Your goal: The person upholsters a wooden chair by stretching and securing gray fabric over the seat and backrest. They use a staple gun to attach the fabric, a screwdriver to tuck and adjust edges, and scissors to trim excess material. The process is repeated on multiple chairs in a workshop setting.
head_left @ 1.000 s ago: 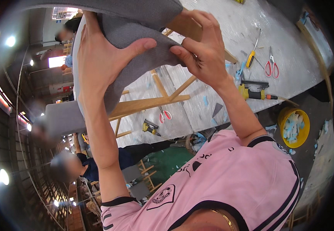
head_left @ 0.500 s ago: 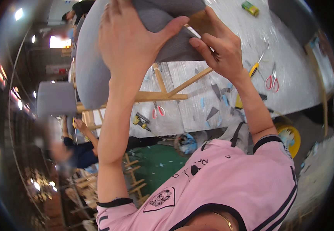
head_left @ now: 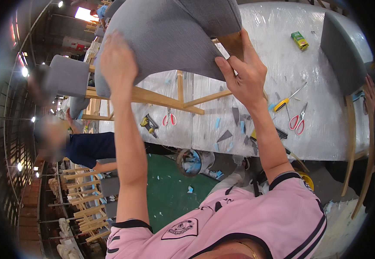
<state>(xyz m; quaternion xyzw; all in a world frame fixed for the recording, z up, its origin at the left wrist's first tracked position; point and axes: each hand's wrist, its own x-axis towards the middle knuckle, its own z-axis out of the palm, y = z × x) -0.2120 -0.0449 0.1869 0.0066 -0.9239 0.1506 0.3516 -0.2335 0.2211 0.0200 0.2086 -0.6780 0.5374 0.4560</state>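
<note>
At the left, the bare left hand (head_left: 118,60) lies against the broad, rounded side of the grey fabric-covered chair (head_left: 170,41); its fingers are blurred, but seem laid flat rather than gripping. The chair is between the two hands, at the far side of the scene toward the left, its pale wooden legs (head_left: 157,99) running rightward over the film-covered desk (head_left: 317,77). A flat palm gives little hold, so the chair could swing if it slid on the weave. The legs pass just beyond a yellow-and-black staple gun (head_left: 149,125) and red-handled metal scissors (head_left: 169,118); a lurch might knock either.

Farther right, the right hand (head_left: 247,77) pinches the fabric's loose edge near the thumb, its longer fingers reaching up to a brown wooden panel (head_left: 232,43). Uneven pull there could crease the cloth or let it slip, and a finger could be trapped in the gap between cloth and wood.

Rightmost, the right forearm crosses close to a second, partly hidden staple gun (head_left: 279,132); dropping the elbow could bump it. Beside it lie a yellow-handled tool with a long thin shaft (head_left: 282,104) and a second pair of red-handled scissors (head_left: 298,123), whose points could scratch a careless wrist.
</note>
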